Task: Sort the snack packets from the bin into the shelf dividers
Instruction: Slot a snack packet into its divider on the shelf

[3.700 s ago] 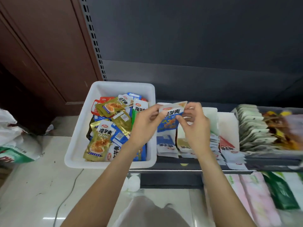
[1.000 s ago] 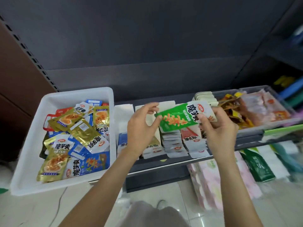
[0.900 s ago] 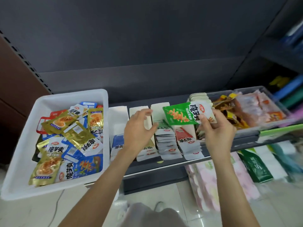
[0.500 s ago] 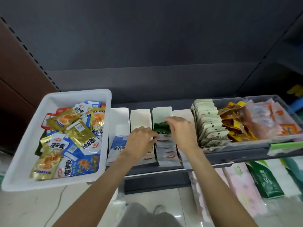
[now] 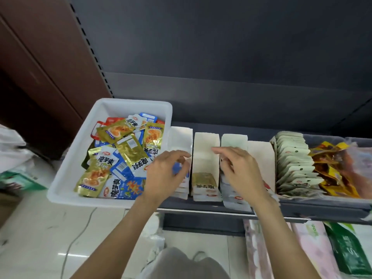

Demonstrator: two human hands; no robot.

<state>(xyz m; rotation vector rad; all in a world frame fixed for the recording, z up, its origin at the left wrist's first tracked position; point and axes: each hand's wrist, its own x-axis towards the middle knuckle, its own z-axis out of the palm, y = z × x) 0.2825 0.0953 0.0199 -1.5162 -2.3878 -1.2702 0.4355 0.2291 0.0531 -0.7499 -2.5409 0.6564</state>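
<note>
Both hands hover over the row of white cardboard shelf dividers on the dark grey shelf, and neither holds anything. The left hand has loosely bent, spread fingers above the leftmost divider, where blue packets show beneath it. The right hand has relaxed fingers above the third divider, its fingertips reaching toward the second one. A gold foil packet lies in the second divider, between the two hands. The white plastic bin stands at the left end of the shelf, touching the dividers, with a loose heap of gold, blue and red snack packets inside. To the right, a clear tray holds upright pale packets and orange-brown bags.
</note>
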